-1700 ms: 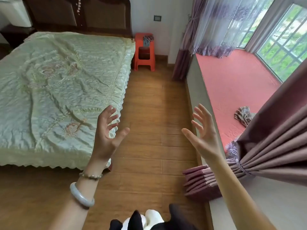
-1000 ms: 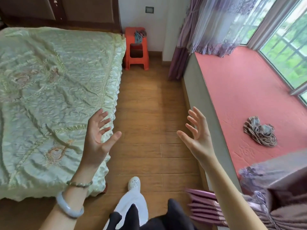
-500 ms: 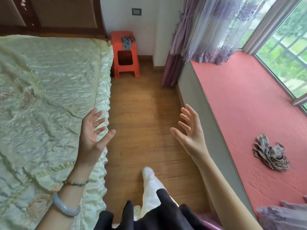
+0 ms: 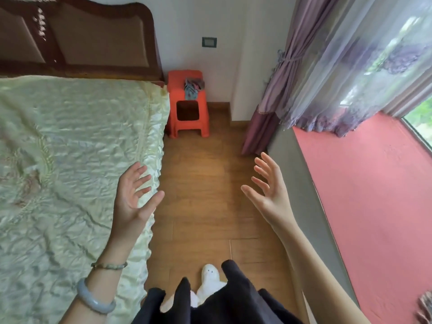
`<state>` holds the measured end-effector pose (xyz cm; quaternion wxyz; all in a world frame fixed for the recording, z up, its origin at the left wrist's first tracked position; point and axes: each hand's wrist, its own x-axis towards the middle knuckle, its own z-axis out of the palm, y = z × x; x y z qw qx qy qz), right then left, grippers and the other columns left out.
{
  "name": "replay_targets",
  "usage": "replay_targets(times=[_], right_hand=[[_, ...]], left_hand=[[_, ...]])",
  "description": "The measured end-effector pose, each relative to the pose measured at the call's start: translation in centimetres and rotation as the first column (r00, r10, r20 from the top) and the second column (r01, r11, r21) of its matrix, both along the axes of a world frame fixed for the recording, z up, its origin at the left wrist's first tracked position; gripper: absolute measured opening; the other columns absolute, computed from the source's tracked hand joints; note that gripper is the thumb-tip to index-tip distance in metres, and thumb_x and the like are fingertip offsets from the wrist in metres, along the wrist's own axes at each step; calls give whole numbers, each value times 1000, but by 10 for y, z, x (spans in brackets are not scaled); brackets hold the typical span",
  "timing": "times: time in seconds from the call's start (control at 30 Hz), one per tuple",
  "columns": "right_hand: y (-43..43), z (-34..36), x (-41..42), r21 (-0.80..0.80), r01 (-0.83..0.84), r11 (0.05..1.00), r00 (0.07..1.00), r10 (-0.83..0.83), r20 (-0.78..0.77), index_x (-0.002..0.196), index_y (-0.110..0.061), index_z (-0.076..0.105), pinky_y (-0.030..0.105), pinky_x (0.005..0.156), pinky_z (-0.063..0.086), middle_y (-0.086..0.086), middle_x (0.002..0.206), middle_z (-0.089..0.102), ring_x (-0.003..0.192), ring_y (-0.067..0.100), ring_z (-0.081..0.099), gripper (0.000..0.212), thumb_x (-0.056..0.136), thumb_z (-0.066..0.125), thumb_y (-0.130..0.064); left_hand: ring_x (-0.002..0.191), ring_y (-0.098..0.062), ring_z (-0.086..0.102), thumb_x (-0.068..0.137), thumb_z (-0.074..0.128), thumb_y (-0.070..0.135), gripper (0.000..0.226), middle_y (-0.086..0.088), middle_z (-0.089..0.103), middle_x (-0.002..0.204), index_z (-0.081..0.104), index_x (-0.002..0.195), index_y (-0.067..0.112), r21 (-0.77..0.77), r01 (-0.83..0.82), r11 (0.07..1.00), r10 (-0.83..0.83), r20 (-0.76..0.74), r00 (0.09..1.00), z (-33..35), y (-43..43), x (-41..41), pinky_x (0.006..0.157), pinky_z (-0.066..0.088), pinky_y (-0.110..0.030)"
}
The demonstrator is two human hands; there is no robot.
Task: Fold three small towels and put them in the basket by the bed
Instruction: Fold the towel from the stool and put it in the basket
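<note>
We are standing between the bed (image 4: pixel 70 160) and the pink window seat (image 4: pixel 374 195). On the left, the bed cover is lying wrinkled and bare, with no towel on it that we can see. Our left hand (image 4: pixel 133 195) is hanging just over the bed's edge, fingers spread wide apart, holding nothing. Ahead, at the far end of the wooden floor (image 4: pixel 205 195), an orange stool (image 4: pixel 188 108) is standing right beside the bed, and a small crumpled cloth (image 4: pixel 193 87) is sitting on top of it. We are guessing that this is one of the towels. Our right hand (image 4: pixel 268 190) is hanging over the floor near the grey wall of the window seat, also open and empty. Far right, at the bottom corner, a bit of another bunched cloth (image 4: pixel 426 307) is peeking in on the seat.

We are not seeing any basket here.

We are thinking the job is only starting, since nothing is folded. To do this step well, we should be walking to a towel, picking it up by two corners, and laying it flat on the bed so it is folding neatly.
</note>
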<state>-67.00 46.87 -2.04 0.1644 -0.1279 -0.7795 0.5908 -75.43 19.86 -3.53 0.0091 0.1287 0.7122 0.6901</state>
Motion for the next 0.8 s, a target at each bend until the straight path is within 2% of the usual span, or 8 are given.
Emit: replay_targets(times=[0.2,0.43,0.53,0.8], right_hand=[[32,-2,-111,14,-44,999,999,43,30,142,-25,32,30,102,44,-2,141,44,128,5,44,77,76,71,-15],[57,-15,-260,19,-33,999,999,32,30,142,-23,32,34,103,44,0,141,44,128,6,44,78,77,73,-12],[63,-12,-328,4,-6,1000,1000,6,31,142,-23,31,32,103,44,0,141,44,128,7,43,78,78,73,-10],[83,0,-485,6,33,999,999,-33,12,140,-28,31,33,103,44,-1,141,44,128,7,43,76,78,73,-14]], left_hand=[[120,-14,52,66,73,30,77,0,50,136,40,135,28,1,-32,999,32,20,999,-4,29,-103,96,46,-27],[122,-15,52,70,74,21,77,1,49,137,38,138,23,-20,-20,1000,20,7,1000,-11,55,-254,97,46,-25],[121,-14,52,69,73,26,75,2,49,137,39,136,27,-10,-2,1000,2,7,1000,-9,66,-327,97,46,-25],[122,-13,52,69,71,30,77,1,48,137,36,138,25,-39,62,997,-62,-18,998,8,98,-495,98,45,-29]])
